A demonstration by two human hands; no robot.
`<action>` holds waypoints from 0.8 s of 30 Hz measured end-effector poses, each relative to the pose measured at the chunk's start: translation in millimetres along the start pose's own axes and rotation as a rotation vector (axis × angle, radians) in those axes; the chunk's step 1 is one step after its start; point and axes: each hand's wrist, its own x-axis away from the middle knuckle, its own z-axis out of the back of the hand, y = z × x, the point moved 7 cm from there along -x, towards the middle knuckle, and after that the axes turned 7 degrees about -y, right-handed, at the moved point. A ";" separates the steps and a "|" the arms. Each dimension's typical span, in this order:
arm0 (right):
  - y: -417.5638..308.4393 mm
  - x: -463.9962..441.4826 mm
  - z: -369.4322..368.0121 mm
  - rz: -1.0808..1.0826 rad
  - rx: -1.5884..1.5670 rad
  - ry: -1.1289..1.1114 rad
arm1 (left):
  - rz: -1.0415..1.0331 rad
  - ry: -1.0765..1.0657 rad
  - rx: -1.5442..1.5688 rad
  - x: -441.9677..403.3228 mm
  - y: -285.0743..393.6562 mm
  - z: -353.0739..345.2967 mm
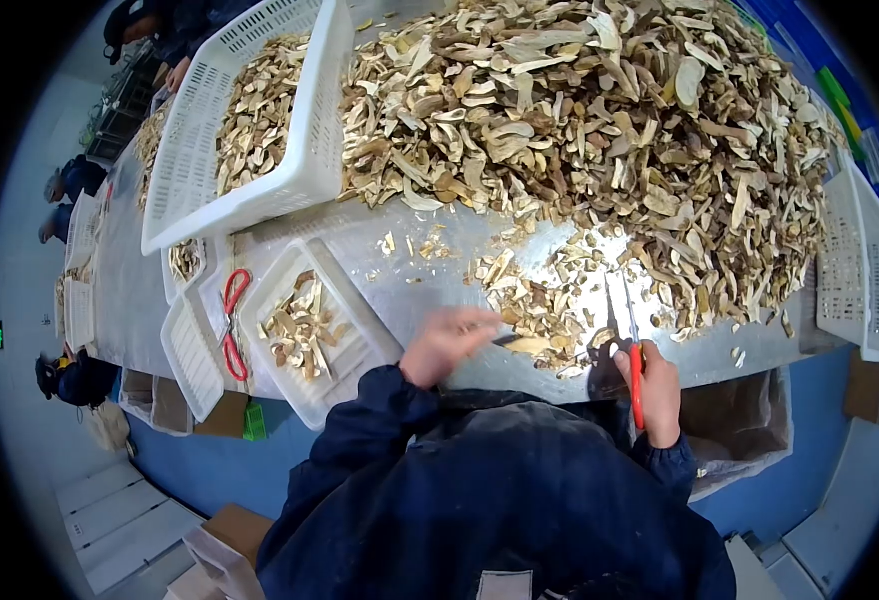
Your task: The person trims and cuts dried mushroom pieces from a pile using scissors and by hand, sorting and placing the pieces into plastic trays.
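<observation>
My right hand (660,390) is wrapped round the red handle of a pair of scissors (637,385), whose blades point away over the metal table. Left of it, my left hand (450,342) hovers near the table's front edge, blurred, beside small slices; whether it holds anything is hidden. Between and beyond my hands lie scattered dried, mushroom-like slices (535,305), joining a large heap (600,130). A shallow white tray (365,335) with some slices stands left of my left hand.
A large white perforated basket (310,170) with slices stands at the upper left. Red-handled scissors (230,320) lie beside a small white tray (192,350). Another white basket (860,260) is at the right. An open lined box (750,420) sits below the table edge. Co-workers (80,180) are at the far left.
</observation>
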 end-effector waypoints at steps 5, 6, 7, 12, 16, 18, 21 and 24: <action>9.8 1.3 -9.0 -0.017 0.015 0.052 | -0.440 0.658 -0.721 -29.4 24.3 89.6; 9.0 0.7 -9.1 -0.015 0.003 0.072 | -0.402 0.699 -0.754 -41.2 26.4 103.2; 10.4 2.4 -8.5 -0.023 -0.005 0.091 | -0.308 0.680 -0.841 -57.1 25.0 113.9; 9.8 6.2 -8.5 -0.041 -0.043 0.077 | -0.070 0.644 -1.094 -83.6 24.9 123.5; 9.1 7.0 -9.3 -0.018 -0.049 0.071 | -0.097 0.541 -0.866 -65.8 41.0 110.3; 11.5 8.7 -10.3 -0.021 -0.039 0.051 | -0.242 0.400 -0.289 -60.2 34.2 96.4; -5.7 15.9 -3.5 0.083 -0.144 0.058 | -0.252 -0.075 0.555 -56.5 38.1 31.2; -22.0 27.6 -3.7 0.197 -0.195 0.059 | -0.118 -0.112 0.790 -55.9 33.0 -12.8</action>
